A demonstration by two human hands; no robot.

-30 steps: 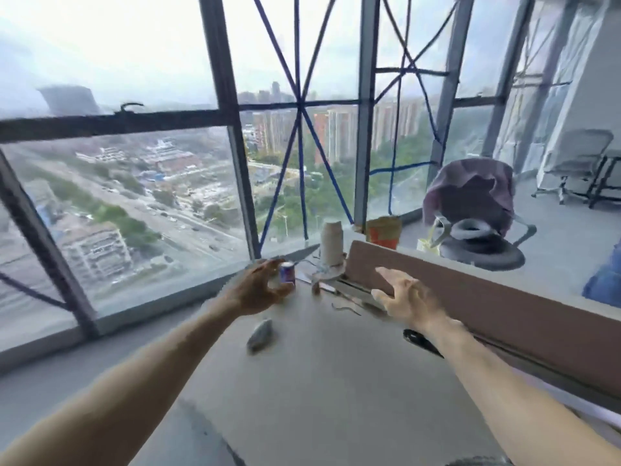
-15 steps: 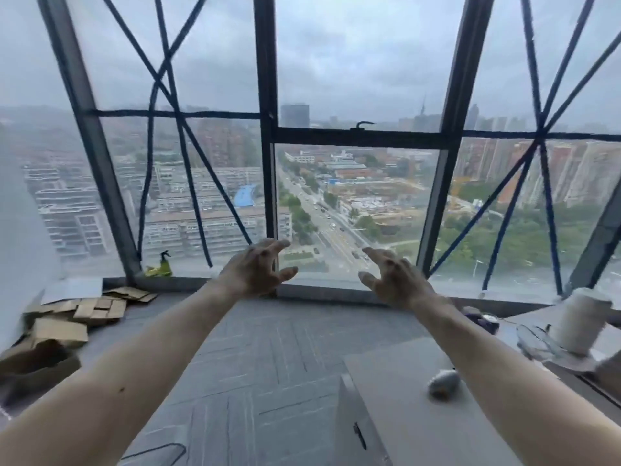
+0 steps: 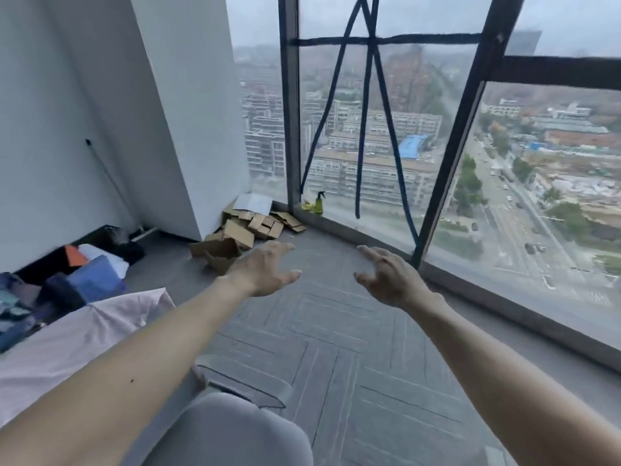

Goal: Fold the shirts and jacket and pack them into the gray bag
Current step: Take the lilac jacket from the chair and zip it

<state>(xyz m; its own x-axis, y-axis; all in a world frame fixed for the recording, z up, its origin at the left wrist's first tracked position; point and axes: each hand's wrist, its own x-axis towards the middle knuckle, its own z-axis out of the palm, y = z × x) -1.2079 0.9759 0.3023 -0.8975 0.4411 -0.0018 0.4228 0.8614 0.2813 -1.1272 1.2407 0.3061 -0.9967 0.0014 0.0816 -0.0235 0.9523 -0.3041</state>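
Nearest, bottom edge: a gray rounded shape (image 3: 228,428), can't tell if it's a chair or the bag. Just L of it a pale pink shirt (image 3: 84,338) lies spread out, unfolded. Both arms reach fwd over the carpet (image 3: 336,348). Left hand (image 3: 262,270) & right hand (image 3: 389,280) are empty, fingers spread, loosely bent, touching nothing. Further L, a heap of dark clothes (image 3: 20,307) w/ a blue item (image 3: 94,277). Beyond: cardboard scraps (image 3: 248,227), spray bottle (image 3: 317,203) by the window (image 3: 537,196). Looks like nothing's packed yet, so approx. the whole job remains.
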